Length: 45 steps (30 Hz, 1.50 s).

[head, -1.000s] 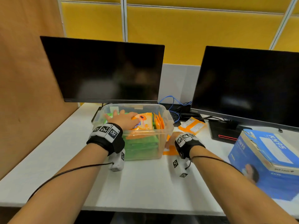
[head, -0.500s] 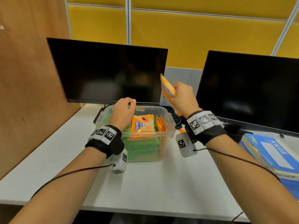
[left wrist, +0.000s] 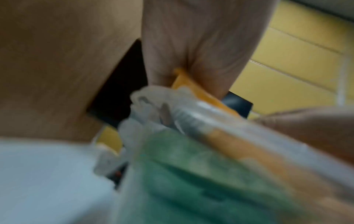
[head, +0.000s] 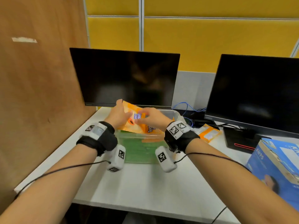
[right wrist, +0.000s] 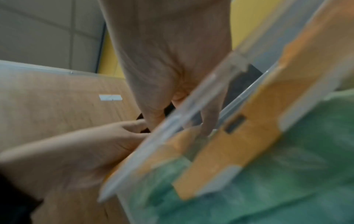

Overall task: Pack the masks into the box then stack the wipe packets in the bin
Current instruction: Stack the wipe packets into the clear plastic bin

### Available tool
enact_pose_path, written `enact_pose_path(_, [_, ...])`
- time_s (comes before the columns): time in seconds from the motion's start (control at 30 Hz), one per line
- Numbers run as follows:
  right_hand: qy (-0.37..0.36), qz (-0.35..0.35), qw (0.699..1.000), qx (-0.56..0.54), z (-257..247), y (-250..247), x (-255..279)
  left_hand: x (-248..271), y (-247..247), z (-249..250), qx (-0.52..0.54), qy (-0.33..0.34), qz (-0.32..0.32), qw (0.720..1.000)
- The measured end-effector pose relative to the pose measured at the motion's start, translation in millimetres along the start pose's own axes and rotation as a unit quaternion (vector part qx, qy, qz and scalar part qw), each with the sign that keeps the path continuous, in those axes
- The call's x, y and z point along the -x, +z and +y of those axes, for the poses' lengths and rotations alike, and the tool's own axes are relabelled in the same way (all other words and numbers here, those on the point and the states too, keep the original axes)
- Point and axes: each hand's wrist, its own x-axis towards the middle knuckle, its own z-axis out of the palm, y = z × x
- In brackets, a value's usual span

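An orange wipe packet [head: 129, 110] is held tilted over the clear plastic bin [head: 171, 113], whose near side shows stacked green packets [head: 142, 151] with orange ones on top. My left hand [head: 120, 111] grips the packet's left edge; in the blurred left wrist view that orange edge [left wrist: 191, 87] sits between thumb and palm. From the right, my right hand [head: 144, 117] pinches the packet's face with curled fingers. Another orange packet [head: 209, 135] lies on the desk right of the bin. The blue KN95 mask box [head: 275, 160] stands at the far right.
Two dark monitors [head: 126, 78] [head: 255, 92] stand behind the bin, with blue cables [head: 186, 107] between them. A wooden partition [head: 40, 78] walls off the left side. The white desk [head: 145, 183] has bare surface in front of the bin.
My right hand picked an orange packet off the desk, lifted it high, then lowered it over the bin. My left hand rose out of the bin and took the packet's left edge.
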Motion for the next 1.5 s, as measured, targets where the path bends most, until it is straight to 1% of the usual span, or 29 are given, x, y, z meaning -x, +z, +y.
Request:
enact_pose_path(0.03, [0.001, -0.005, 1.0, 0.015, 3.1, 3.9, 0.3, -0.2, 5.5, -4.2, -0.059, 0.011, -0.015, 0.998])
enact_pose_path(0.07, [0.004, -0.009, 1.0, 0.027, 5.1, 6.1, 1.1, 2.7, 8.9, -3.0, -0.141, 0.03, -0.031, 0.989])
enact_pose_path(0.13, [-0.002, -0.014, 0.999, 0.041, 8.0, 5.8, 1.5, 5.8, 16.7, 3.0, -0.277, 0.069, -0.041, 0.957])
enact_pose_path(0.17, [-0.013, -0.024, 0.999, 0.042, 9.2, 2.7, 1.7, 8.5, 21.4, 8.0, -0.303, 0.083, -0.044, 0.948])
enact_pose_path(0.2, [-0.023, -0.032, 0.999, 0.037, 11.9, -2.8, 1.8, 12.8, 26.5, 15.3, -0.302, 0.095, -0.054, 0.947])
enact_pose_path(0.23, [-0.03, -0.023, 0.999, 0.025, 17.3, -10.1, 1.9, 14.9, 32.4, 19.4, -0.288, 0.102, -0.065, 0.95])
enact_pose_path(0.27, [-0.028, 0.01, 1.0, 0.002, 27.4, -19.7, 1.2, 16.8, 38.3, 23.1, -0.282, 0.101, -0.074, 0.951])
enact_pose_path(0.3, [-0.017, 0.066, 0.997, -0.028, 40.2, -30.9, 0.6, 18.8, 43.6, 24.0, -0.291, 0.094, -0.078, 0.949])
enact_pose_path(0.33, [0.005, 0.138, 0.989, -0.051, 56.9, -42.9, -0.7, 22.4, 46.7, 25.7, -0.31, 0.086, -0.077, 0.944])
enact_pose_path(0.37, [0.04, 0.205, 0.976, -0.059, 76.2, -54.7, -1.8, 23.1, 48.7, 25.6, -0.325, 0.084, -0.069, 0.94])
enact_pose_path(0.4, [0.088, 0.249, 0.963, -0.046, 99.9, -64.7, -3.6, 22.4, 50.0, 25.3, -0.331, 0.087, -0.059, 0.938])
enact_pose_path(0.43, [0.145, 0.254, 0.956, -0.015, 126.0, -71.1, -4.1, 21.1, 51.4, 24.6, -0.335, 0.088, -0.054, 0.937])
enact_pose_path(0.5, [0.253, 0.207, 0.944, 0.05, 173.8, -75.1, -4.4, 18.3, 54.6, 26.7, -0.333, 0.082, -0.054, 0.938])
enact_pose_path(0.6, [0.358, 0.12, 0.916, 0.136, 223.2, -64.8, -2.7, 17.9, 61.0, 35.8, -0.334, 0.072, -0.057, 0.938])
enact_pose_path(0.67, [0.39, 0.074, 0.896, 0.198, 241.5, -61.8, -7.9, 17.3, 64.5, 41.6, -0.336, 0.069, -0.054, 0.938])
enact_pose_path(0.73, [0.404, 0.036, 0.878, 0.254, 237.9, -60.2, -8.0, 15.3, 67.2, 44.1, -0.328, 0.063, -0.051, 0.941])
enact_pose_path(0.8, [0.394, 0.001, 0.871, 0.293, 236.2, -57.4, -7.4, 13.5, 69.5, 45.1, -0.314, 0.058, -0.049, 0.946])
enact_pose_path(0.87, [0.387, -0.022, 0.875, 0.289, 241.5, -48.5, -5.3, 11.7, 71.0, 45.6, -0.297, 0.056, -0.043, 0.952])
enact_pose_path(0.93, [0.393, -0.023, 0.863, 0.317, 243.8, -40.5, -8.1, 9.9, 71.6, 45.6, -0.28, 0.052, -0.035, 0.958])
enact_pose_path(1.0, [0.38, -0.004, 0.869, 0.316, 251.1, -33.7, -13.0, 9.0, 72.3, 45.1, -0.261, 0.045, -0.022, 0.964])
enact_pose_path(1.07, [0.388, -0.018, 0.869, 0.305, 238.4, -31.0, -12.2, 9.1, 72.5, 45.9, -0.258, 0.039, -0.009, 0.965])
enact_pose_path(1.13, [0.379, -0.024, 0.867, 0.323, 224.5, -26.1, -6.5, 9.4, 73.5, 47.2, -0.26, 0.037, 0.001, 0.965])
enact_pose_path(1.23, [0.348, -0.028, 0.873, 0.341, 212.6, -16.7, 0.0, 8.4, 74.2, 46.5, -0.287, 0.038, -0.013, 0.957])
enact_pose_path(1.27, [0.339, -0.027, 0.881, 0.329, 207.7, -14.0, 2.1, 7.8, 74.1, 46.2, -0.297, 0.036, -0.027, 0.954])
enact_pose_path(1.3, [0.325, -0.021, 0.896, 0.302, 204.4, -13.1, 3.9, 7.5, 73.8, 46.4, -0.307, 0.033, -0.042, 0.95])
enact_pose_path(1.37, [0.294, -0.005, 0.933, 0.207, 197.5, -17.9, 7.9, 7.1, 72.4, 48.2, -0.33, 0.023, -0.071, 0.941])
enact_pose_path(1.4, [0.286, 0.014, 0.945, 0.158, 199.0, -24.4, 9.1, 7.4, 71.4, 49.7, -0.339, 0.018, -0.081, 0.937])
enact_pose_path(1.43, [0.281, 0.048, 0.953, 0.105, 195.1, -32.2, 14.1, 8.1, 70.7, 51.2, -0.348, 0.013, -0.091, 0.933])
enact_pose_path(1.5, [0.277, 0.132, 0.951, 0.028, 189.2, -51.1, 25.6, 9.4, 70.1, 53.8, -0.357, 0.007, -0.1, 0.929])
